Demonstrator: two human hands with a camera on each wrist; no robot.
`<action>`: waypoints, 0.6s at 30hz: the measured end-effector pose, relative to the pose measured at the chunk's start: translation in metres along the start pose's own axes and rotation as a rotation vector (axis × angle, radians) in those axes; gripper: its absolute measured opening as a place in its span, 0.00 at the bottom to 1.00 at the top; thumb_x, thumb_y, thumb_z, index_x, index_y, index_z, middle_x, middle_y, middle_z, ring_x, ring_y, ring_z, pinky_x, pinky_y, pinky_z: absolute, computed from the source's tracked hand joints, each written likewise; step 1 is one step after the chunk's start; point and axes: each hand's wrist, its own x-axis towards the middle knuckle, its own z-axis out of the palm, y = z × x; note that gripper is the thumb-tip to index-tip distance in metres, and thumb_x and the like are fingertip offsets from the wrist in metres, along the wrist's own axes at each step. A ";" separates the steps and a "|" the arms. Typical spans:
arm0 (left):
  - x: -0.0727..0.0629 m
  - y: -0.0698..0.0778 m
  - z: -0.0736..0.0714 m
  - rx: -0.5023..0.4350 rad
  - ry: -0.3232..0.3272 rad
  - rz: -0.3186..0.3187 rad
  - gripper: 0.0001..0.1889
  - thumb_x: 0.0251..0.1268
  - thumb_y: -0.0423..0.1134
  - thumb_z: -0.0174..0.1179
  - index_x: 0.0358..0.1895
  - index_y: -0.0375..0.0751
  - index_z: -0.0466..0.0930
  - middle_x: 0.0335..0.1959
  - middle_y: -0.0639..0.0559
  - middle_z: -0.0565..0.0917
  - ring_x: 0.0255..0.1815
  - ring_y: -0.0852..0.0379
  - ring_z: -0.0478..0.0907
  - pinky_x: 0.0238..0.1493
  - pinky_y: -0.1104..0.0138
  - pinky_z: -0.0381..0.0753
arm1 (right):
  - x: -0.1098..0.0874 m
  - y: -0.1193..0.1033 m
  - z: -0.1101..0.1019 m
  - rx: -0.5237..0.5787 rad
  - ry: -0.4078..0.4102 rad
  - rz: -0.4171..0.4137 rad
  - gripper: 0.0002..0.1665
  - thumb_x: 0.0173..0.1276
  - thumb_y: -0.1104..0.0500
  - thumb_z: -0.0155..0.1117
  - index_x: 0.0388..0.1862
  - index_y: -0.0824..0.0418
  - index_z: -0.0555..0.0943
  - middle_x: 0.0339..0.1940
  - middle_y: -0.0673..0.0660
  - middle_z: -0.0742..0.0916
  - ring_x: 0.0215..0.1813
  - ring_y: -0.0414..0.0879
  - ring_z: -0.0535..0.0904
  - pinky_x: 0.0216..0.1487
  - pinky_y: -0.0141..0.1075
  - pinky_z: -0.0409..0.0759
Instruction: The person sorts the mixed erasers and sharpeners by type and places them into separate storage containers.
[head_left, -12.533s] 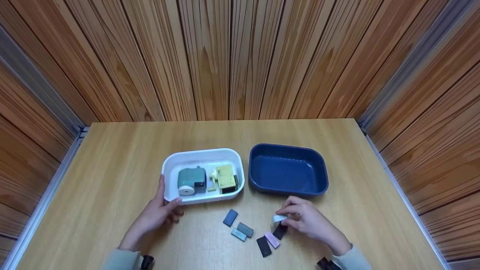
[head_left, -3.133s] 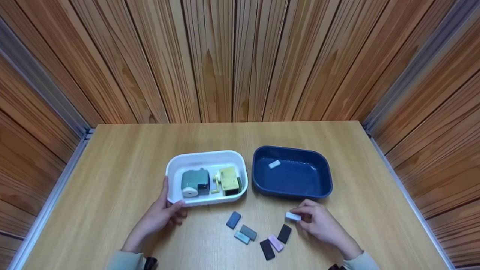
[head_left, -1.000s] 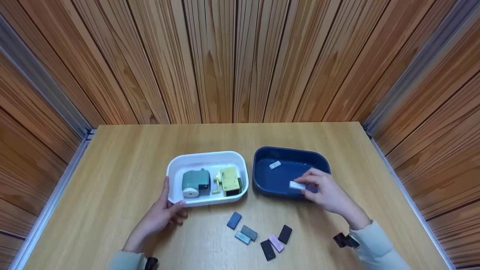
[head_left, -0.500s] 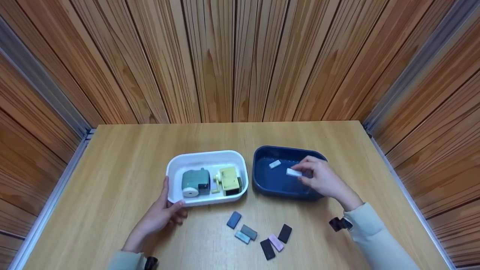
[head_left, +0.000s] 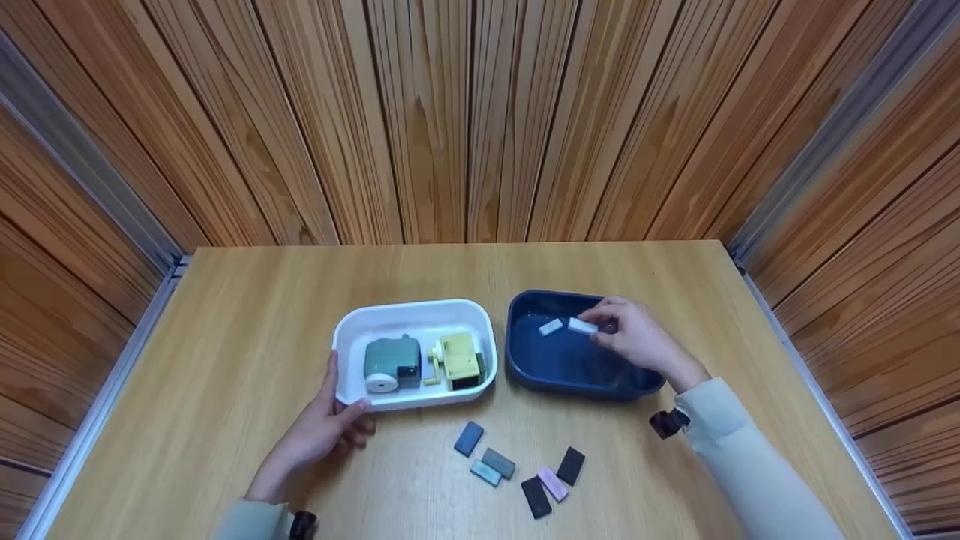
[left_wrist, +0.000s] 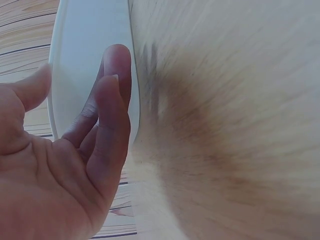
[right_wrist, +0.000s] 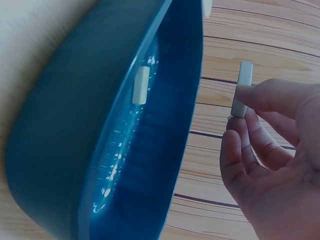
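Observation:
My right hand pinches a white eraser between thumb and fingers above the navy blue tray. In the right wrist view that eraser stands clear of the tray wall. Another white eraser lies on the tray's floor. My left hand holds the near left corner of a white tray, thumb at its rim. Within that tray sit a green pencil sharpener and a yellow crank sharpener. The left wrist view shows curled fingers against the tray's side.
In front of the trays lie several erasers: dark blue, grey-blue, light blue, purple and two black ones, one farther right, one nearer me. Wood-panelled walls enclose the wooden table.
A white eraser now lies in the navy tray. My right hand has carried another white eraser from the table over that tray, farther away and slightly left. The left hand stays put.

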 end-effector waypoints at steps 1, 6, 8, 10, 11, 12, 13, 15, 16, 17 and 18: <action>0.000 0.000 0.000 -0.002 -0.001 0.000 0.49 0.75 0.46 0.57 0.78 0.72 0.23 0.37 0.39 0.83 0.34 0.42 0.82 0.34 0.58 0.78 | 0.002 0.002 0.000 -0.001 0.000 -0.001 0.16 0.67 0.68 0.67 0.53 0.61 0.85 0.45 0.56 0.82 0.44 0.52 0.75 0.43 0.43 0.75; 0.001 0.000 0.000 -0.007 -0.003 -0.009 0.49 0.75 0.47 0.57 0.78 0.73 0.23 0.37 0.38 0.83 0.35 0.41 0.82 0.33 0.58 0.77 | 0.008 0.010 -0.001 0.016 0.018 -0.005 0.16 0.65 0.69 0.67 0.52 0.63 0.86 0.43 0.56 0.82 0.43 0.51 0.75 0.43 0.42 0.75; 0.002 -0.001 0.000 -0.009 -0.003 -0.012 0.49 0.74 0.47 0.57 0.77 0.73 0.23 0.37 0.38 0.83 0.35 0.41 0.82 0.33 0.58 0.77 | 0.011 0.012 -0.002 0.020 0.032 -0.008 0.16 0.64 0.69 0.68 0.51 0.64 0.86 0.42 0.57 0.82 0.42 0.51 0.76 0.43 0.41 0.75; 0.001 0.000 0.000 -0.009 -0.002 -0.014 0.49 0.74 0.47 0.57 0.77 0.73 0.23 0.37 0.38 0.83 0.35 0.41 0.82 0.34 0.58 0.77 | 0.012 0.013 -0.002 0.023 0.038 -0.013 0.16 0.64 0.69 0.68 0.51 0.64 0.86 0.41 0.57 0.82 0.42 0.51 0.76 0.42 0.40 0.75; 0.001 0.000 0.000 -0.008 -0.001 -0.014 0.49 0.74 0.48 0.57 0.77 0.73 0.23 0.37 0.39 0.83 0.35 0.41 0.82 0.34 0.58 0.77 | 0.013 0.014 -0.002 0.021 0.039 -0.017 0.16 0.64 0.69 0.68 0.51 0.64 0.86 0.41 0.58 0.82 0.42 0.51 0.76 0.42 0.40 0.75; 0.001 0.000 0.000 -0.007 0.000 -0.014 0.49 0.74 0.48 0.57 0.77 0.73 0.23 0.37 0.39 0.83 0.35 0.41 0.82 0.34 0.58 0.77 | 0.014 0.015 -0.002 0.023 0.040 -0.018 0.16 0.64 0.69 0.68 0.51 0.64 0.86 0.41 0.58 0.82 0.42 0.51 0.76 0.42 0.41 0.75; 0.001 0.000 0.000 -0.005 0.001 -0.013 0.49 0.74 0.48 0.57 0.77 0.73 0.23 0.38 0.39 0.83 0.35 0.42 0.82 0.34 0.58 0.77 | 0.014 0.015 -0.002 0.024 0.040 -0.017 0.16 0.64 0.69 0.69 0.51 0.64 0.86 0.41 0.58 0.82 0.42 0.51 0.76 0.42 0.41 0.75; 0.001 0.000 0.000 -0.005 0.003 -0.014 0.49 0.74 0.48 0.57 0.77 0.73 0.23 0.38 0.39 0.83 0.35 0.42 0.82 0.35 0.58 0.78 | 0.014 0.016 -0.002 0.027 0.037 -0.014 0.16 0.64 0.69 0.69 0.51 0.64 0.86 0.41 0.58 0.82 0.42 0.51 0.76 0.43 0.41 0.75; 0.001 0.000 0.000 -0.005 0.002 -0.013 0.49 0.74 0.48 0.57 0.77 0.73 0.23 0.38 0.39 0.83 0.35 0.42 0.82 0.35 0.58 0.78 | 0.014 0.016 -0.002 0.030 0.040 -0.009 0.16 0.63 0.69 0.69 0.51 0.64 0.86 0.41 0.58 0.82 0.42 0.51 0.77 0.43 0.41 0.75; 0.001 0.000 0.000 -0.006 0.000 -0.011 0.49 0.74 0.48 0.57 0.78 0.72 0.23 0.38 0.39 0.83 0.35 0.42 0.82 0.35 0.58 0.78 | 0.014 0.017 -0.002 0.033 0.042 -0.005 0.16 0.63 0.69 0.69 0.51 0.64 0.86 0.41 0.58 0.83 0.42 0.51 0.77 0.43 0.41 0.75; 0.001 0.000 0.000 -0.006 0.000 -0.009 0.50 0.74 0.47 0.57 0.78 0.72 0.23 0.37 0.39 0.83 0.35 0.42 0.82 0.35 0.58 0.78 | 0.014 0.017 -0.002 0.036 0.045 -0.002 0.16 0.63 0.69 0.69 0.50 0.64 0.86 0.41 0.58 0.83 0.42 0.52 0.77 0.43 0.41 0.75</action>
